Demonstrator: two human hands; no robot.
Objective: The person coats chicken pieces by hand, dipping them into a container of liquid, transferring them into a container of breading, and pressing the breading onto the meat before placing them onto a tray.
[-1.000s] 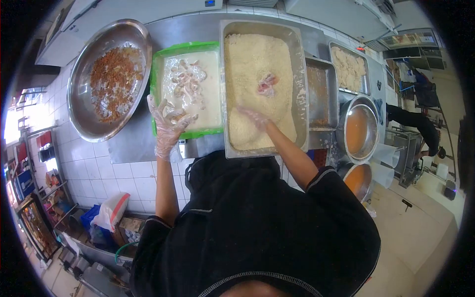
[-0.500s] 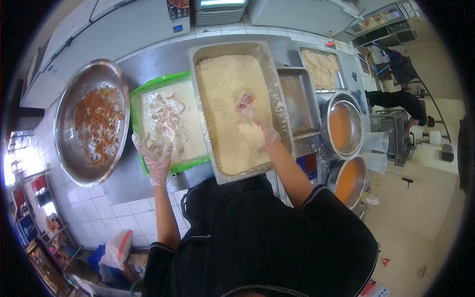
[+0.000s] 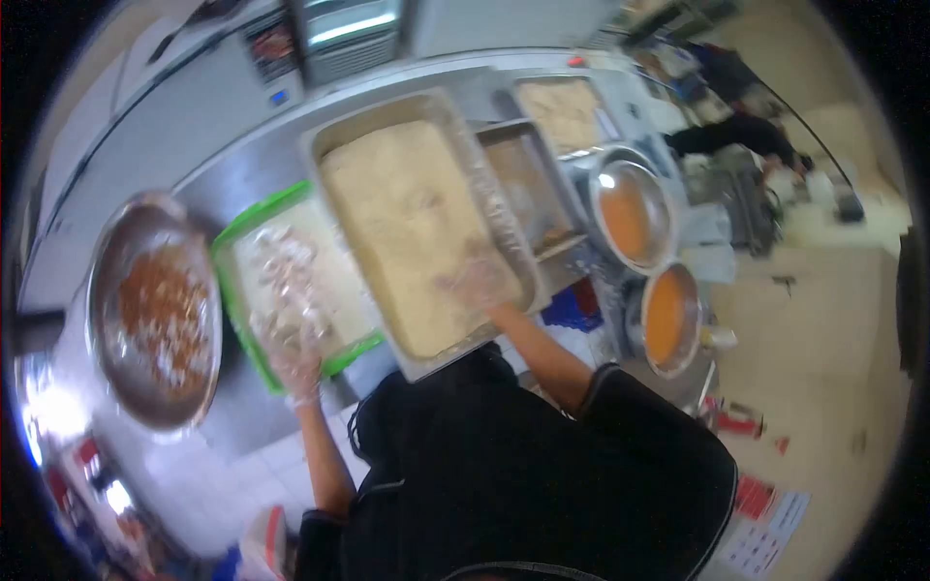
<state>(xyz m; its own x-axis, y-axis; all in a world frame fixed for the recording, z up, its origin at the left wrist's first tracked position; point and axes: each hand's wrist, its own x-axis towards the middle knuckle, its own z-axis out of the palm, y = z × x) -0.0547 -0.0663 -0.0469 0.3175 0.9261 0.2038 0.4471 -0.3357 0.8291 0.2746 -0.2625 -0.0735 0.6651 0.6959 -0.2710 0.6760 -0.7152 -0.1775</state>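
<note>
My right hand (image 3: 480, 279), in a clear glove, lies over pale crumbs (image 3: 387, 184) in a deep metal tray (image 3: 412, 370), its fingers spread low on them and smeared by motion. A small reddish piece of meat (image 3: 426, 199) shows through the crumbs beyond the fingertips, mostly covered. My left hand (image 3: 294, 363), also gloved, is at the near edge of a green tray (image 3: 242, 351), its fingers stretched out over the white batter (image 3: 334, 310). Pale meat pieces (image 3: 291, 266) lie in that batter, close to the left fingertips.
On the left stands a large steel bowl (image 3: 94, 310) with reddish-brown bits. To the right are a shallower metal tray (image 3: 528, 184), a tray of pale coated pieces (image 3: 560, 108) and two steel bowls of orange liquid (image 3: 625, 218). Another person (image 3: 736, 136) is far right.
The view has turned and shifted. My left hand has moved in over the batter. My right hand sits lower on the crumbs, and the meat piece is now largely covered by them.
</note>
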